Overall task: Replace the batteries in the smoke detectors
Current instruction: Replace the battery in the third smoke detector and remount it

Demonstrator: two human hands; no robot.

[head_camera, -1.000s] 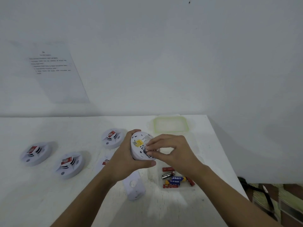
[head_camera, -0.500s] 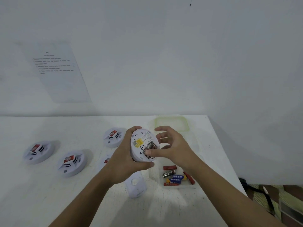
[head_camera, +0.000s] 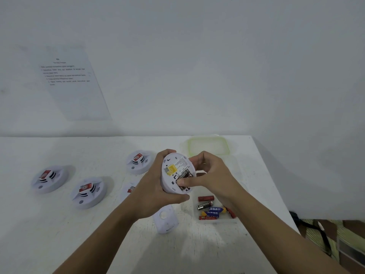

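While my left hand (head_camera: 156, 192) wraps around the rim of a white smoke detector (head_camera: 177, 173) held above the white table (head_camera: 59, 234), back side tilted toward me, my right hand (head_camera: 213, 178) pinches at its open battery bay, thumb pressed on a black battery (head_camera: 184, 174) seated there. I cannot tell whether the fingers grip the battery or only push it. A yellow sticker (head_camera: 171, 168) sits on the detector's back.

I count three more detectors lying face up on the table to the left: one far left (head_camera: 49, 178), one nearer (head_camera: 88, 192), one behind (head_camera: 139, 162), each with a red label. A fourth red-labelled item (head_camera: 129, 189) peeks out beside my left wrist, mostly hidden. A white cover plate (head_camera: 166, 219) lies under my hands.

To the right, a clear plastic tub (head_camera: 237, 221) holds about five loose batteries (head_camera: 211, 209): red, black, blue-and-yellow. Its green-rimmed lid (head_camera: 208, 146) lies behind, near the white wall (head_camera: 197, 66), where a printed sheet (head_camera: 73, 82) hangs.
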